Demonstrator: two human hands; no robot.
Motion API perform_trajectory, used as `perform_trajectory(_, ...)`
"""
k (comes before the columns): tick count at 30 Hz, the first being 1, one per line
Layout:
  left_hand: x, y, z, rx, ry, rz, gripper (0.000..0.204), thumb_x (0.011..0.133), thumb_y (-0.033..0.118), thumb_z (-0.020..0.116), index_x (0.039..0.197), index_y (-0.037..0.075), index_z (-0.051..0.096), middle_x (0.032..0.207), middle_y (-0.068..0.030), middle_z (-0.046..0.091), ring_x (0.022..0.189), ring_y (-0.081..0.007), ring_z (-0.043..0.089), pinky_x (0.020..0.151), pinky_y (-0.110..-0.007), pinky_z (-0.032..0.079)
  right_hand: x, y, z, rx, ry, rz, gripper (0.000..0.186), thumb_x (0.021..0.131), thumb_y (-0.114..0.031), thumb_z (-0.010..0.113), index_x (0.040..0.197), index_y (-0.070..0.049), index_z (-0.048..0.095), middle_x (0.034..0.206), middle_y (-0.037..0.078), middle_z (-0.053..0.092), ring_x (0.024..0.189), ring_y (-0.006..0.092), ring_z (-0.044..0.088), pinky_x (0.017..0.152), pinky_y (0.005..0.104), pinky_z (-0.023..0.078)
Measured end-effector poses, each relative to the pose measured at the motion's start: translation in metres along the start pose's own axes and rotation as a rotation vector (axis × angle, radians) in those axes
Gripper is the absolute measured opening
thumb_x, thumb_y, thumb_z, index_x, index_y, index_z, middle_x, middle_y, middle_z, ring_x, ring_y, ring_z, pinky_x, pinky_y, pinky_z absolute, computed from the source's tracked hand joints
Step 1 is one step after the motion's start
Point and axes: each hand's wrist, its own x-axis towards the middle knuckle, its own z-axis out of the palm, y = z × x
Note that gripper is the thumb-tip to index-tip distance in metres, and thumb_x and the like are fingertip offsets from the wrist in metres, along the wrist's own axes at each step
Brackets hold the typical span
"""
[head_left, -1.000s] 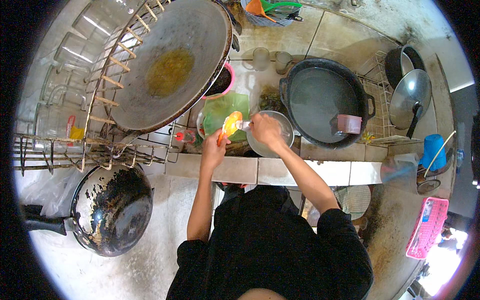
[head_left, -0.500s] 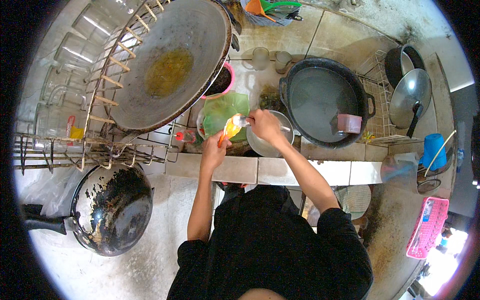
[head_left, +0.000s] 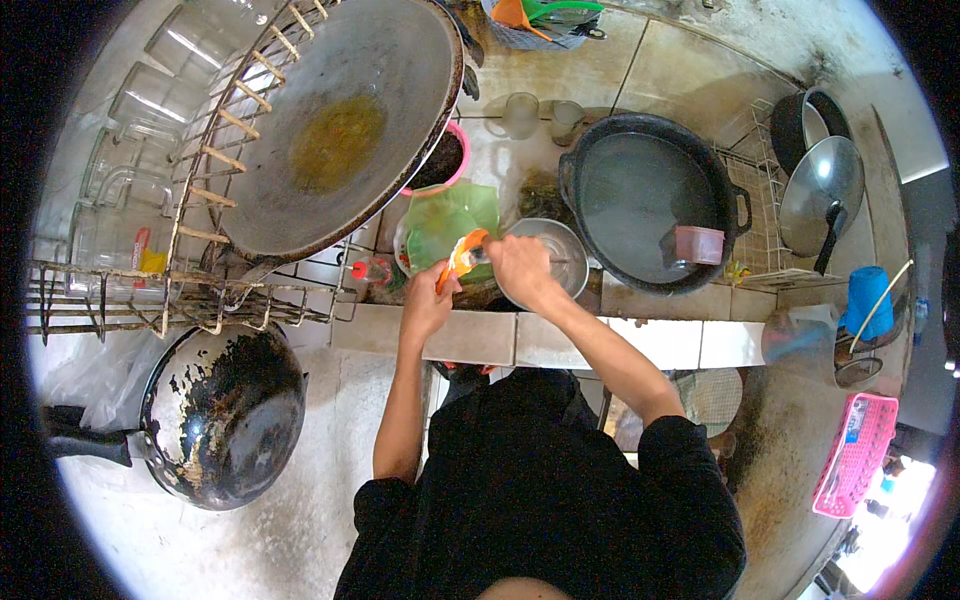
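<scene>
- Shows no readable lettering.
- Has a blue-and-white label [head_left: 855, 421] on the pink basket [head_left: 861, 460], too small to read.
- Has a red-and-yellow patch [head_left: 152, 262] by the clear jars [head_left: 104, 243], equally illegible.

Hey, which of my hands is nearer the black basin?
Your right. The right hand is left of the basin, apart from it; the left hand is farther left, gripping an orange item.

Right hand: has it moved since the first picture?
Yes, slightly. Judged against the fixed black basin, the right hand has shifted a little to the left, toward the left hand.
</scene>
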Motion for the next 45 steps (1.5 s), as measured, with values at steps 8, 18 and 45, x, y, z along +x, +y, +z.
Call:
perform_trajectory(8, -0.004, -0.016, 0.004, -0.229, -0.006, 0.012, 0.028, 0.096, 0.018, 0.048, 0.114, -0.001, 0.056, 0.079, -0.0071, 0.066, 0.069, -0.0135, 0.061, 0.065, -0.029, 0.047, 0.0, 0.007, 0.006, 0.176, 0.103, 0.039, 0.016, 0.084, -0.02, 0.056, 0.09, -0.007, 0.064, 0.074, 0.017, 0.064, 0.071, 0.0333, 0.065, 0.063, 0.0448, 0.051)
perform_trajectory(18, -0.008, -0.006, 0.001, -0.35, -0.036, -0.021, 0.028, 0.098, 0.019, 0.043, 0.118, 0.002, 0.052, 0.079, -0.0016, 0.064, 0.052, -0.0056, 0.038, 0.049, -0.023, 0.037, 0.0, -0.002, -0.013, 0.06, -0.049, 0.009, 0.013, 0.08, -0.011, 0.056, 0.087, -0.005, 0.065, 0.084, 0.016, 0.066, 0.08, 0.0311, 0.067, 0.067, 0.0425, 0.053)
perform_trajectory(45, -0.012, -0.013, 0.016, -0.427, -0.066, -0.08, 0.034, 0.1, 0.028, 0.041, 0.088, 0.002, 0.06, 0.059, 0.0045, 0.042, 0.052, -0.0045, 0.035, 0.047, -0.023, 0.03, 0.003, 0.008, 0.042, 0.771, -0.113, 0.254, 0.029, 0.078, -0.024, 0.068, 0.068, 0.003, 0.065, 0.063, 0.019, 0.062, 0.056, 0.0296, 0.061, 0.055, 0.0399, 0.046)
